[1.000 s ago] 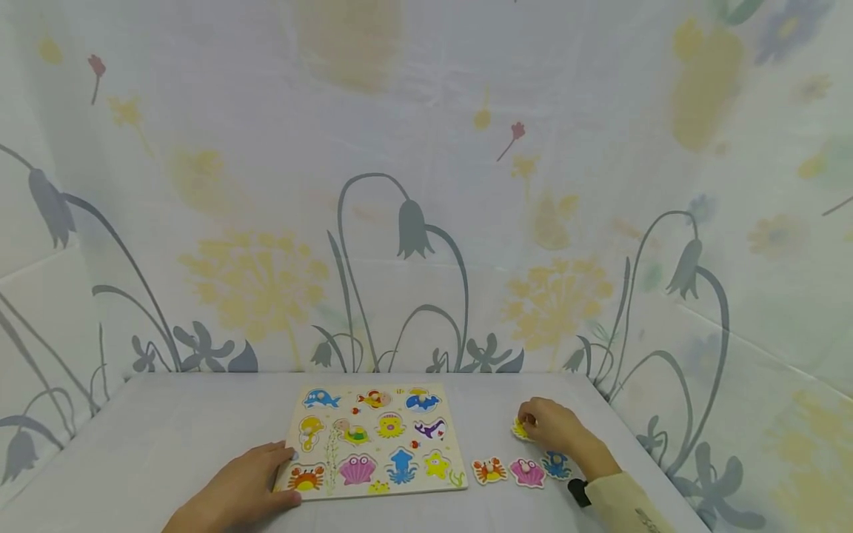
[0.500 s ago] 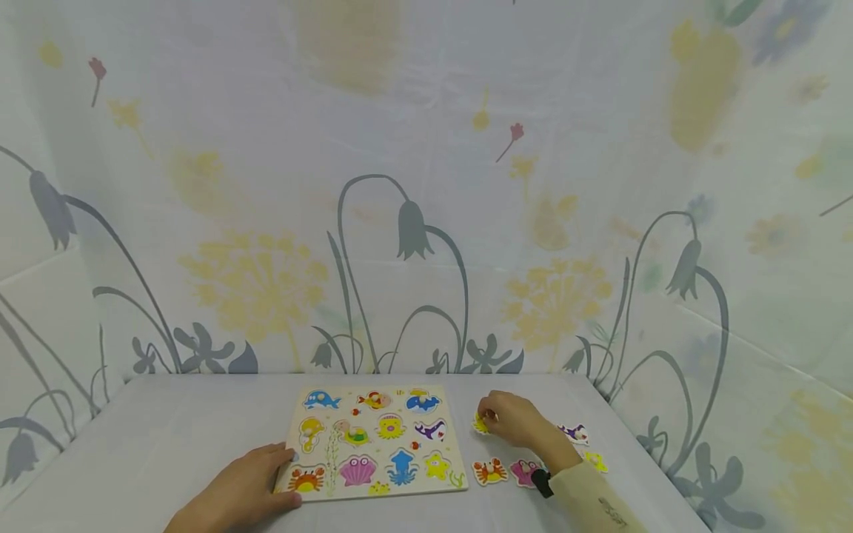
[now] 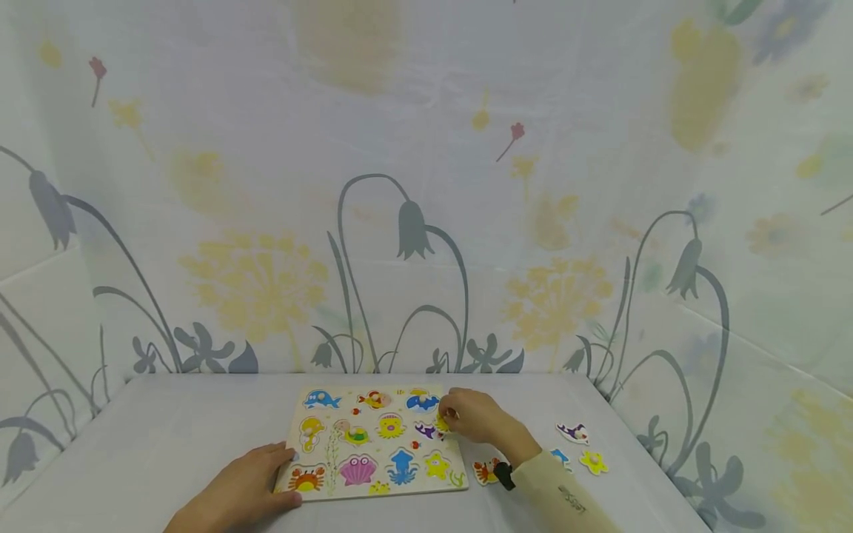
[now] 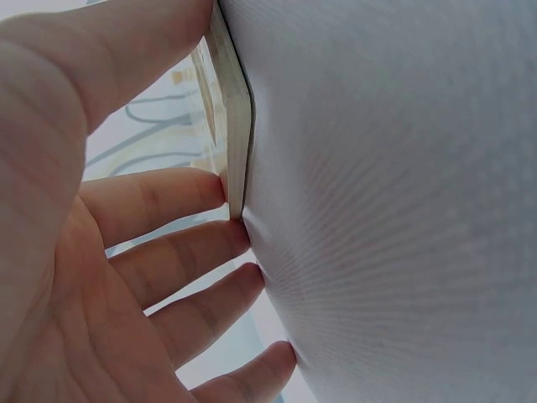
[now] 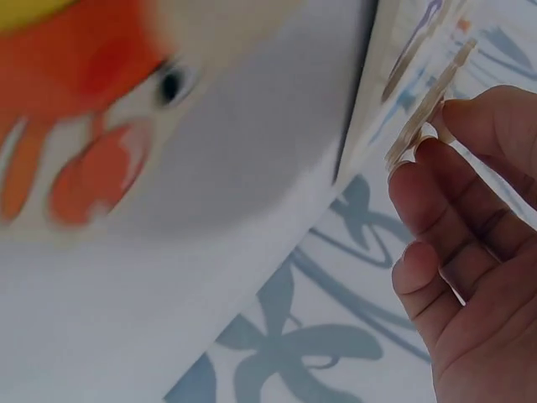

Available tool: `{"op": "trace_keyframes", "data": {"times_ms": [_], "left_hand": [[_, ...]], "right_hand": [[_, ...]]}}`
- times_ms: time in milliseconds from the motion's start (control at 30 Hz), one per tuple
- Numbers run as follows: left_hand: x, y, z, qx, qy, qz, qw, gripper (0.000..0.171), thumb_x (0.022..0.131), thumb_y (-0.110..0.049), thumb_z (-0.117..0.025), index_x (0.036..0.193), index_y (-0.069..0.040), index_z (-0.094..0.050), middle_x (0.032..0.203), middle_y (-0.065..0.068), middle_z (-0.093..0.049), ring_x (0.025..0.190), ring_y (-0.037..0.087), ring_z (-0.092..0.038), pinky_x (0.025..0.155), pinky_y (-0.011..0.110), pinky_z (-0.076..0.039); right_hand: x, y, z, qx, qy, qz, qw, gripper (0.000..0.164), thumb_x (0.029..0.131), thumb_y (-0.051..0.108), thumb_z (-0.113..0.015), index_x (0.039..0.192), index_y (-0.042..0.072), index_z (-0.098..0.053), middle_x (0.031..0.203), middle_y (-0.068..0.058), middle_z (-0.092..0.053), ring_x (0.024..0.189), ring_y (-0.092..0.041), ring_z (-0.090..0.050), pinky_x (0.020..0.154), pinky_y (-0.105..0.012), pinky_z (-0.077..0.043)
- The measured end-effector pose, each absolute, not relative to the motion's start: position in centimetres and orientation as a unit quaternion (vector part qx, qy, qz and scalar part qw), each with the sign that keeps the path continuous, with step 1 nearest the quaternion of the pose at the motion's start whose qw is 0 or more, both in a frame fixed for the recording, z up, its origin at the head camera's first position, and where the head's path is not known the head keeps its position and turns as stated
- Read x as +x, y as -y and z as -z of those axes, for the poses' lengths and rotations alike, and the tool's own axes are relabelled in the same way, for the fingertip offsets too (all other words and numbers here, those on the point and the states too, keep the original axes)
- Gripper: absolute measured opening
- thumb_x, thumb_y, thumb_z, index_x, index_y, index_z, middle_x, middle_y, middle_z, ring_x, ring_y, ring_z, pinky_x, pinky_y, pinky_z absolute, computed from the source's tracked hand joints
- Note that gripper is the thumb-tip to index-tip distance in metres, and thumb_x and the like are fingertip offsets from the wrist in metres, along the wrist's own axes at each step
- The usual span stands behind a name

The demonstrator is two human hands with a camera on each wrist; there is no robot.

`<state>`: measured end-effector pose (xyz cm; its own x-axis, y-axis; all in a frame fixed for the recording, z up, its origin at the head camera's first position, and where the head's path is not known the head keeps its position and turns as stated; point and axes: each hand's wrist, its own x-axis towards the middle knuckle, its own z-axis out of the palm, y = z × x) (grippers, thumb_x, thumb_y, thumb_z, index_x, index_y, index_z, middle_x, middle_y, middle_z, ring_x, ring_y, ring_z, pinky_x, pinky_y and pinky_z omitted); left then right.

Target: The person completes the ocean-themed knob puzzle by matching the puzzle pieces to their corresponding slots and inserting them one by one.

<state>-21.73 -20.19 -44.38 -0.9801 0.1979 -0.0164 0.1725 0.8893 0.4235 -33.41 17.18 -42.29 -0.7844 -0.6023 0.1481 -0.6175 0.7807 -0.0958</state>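
A pale wooden puzzle board (image 3: 455,463) with sea animals lies flat on the table. My left hand (image 3: 233,485) rests at its near left corner, thumb on the front edge and spread, mostly straight fingers along the left side; the left wrist view shows thumb and index tips touching the board's edge (image 4: 239,151). Over the board's right side, my right hand (image 3: 476,416) pinches a yellow puzzle piece (image 3: 441,425) between thumb and fingertips. In the right wrist view this piece (image 5: 426,109) is tilted, seen almost edge-on, with its face hidden.
Right of the board lie a crab piece (image 3: 484,471), partly behind the right sleeve (image 3: 560,488), a purple whale piece (image 3: 573,433), a blue piece (image 3: 561,457) and a yellow star piece (image 3: 593,463). A flowered curtain (image 3: 426,296) hangs behind the table.
My right hand has carried the yellow piece leftward from the loose pieces to over the board's right edge. Its sleeve now hides the pink shell piece. My left hand and the board have stayed put.
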Motion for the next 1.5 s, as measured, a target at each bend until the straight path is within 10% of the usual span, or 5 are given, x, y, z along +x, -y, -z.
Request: {"op": "trace_keyframes", "data": {"times_ms": [1500], "left_hand": [[-21.7,20.3,44.6,0.101,-0.972,-0.211,0.018,0.078,0.066,-0.054,-0.079,0.123,-0.003,-0.062,0.131,0.019,-0.055,0.124,0.042,-0.046,0.102,0.059,-0.036]], "right_hand": [[-34.4,-7.2,42.5,0.351,0.935,-0.044,-0.015,0.007,0.089,0.02,-0.067,0.092,0.025,-0.07,0.082,0.015,-0.054,0.075,-0.006,-0.048,0.071,-0.021,-0.046]]}}
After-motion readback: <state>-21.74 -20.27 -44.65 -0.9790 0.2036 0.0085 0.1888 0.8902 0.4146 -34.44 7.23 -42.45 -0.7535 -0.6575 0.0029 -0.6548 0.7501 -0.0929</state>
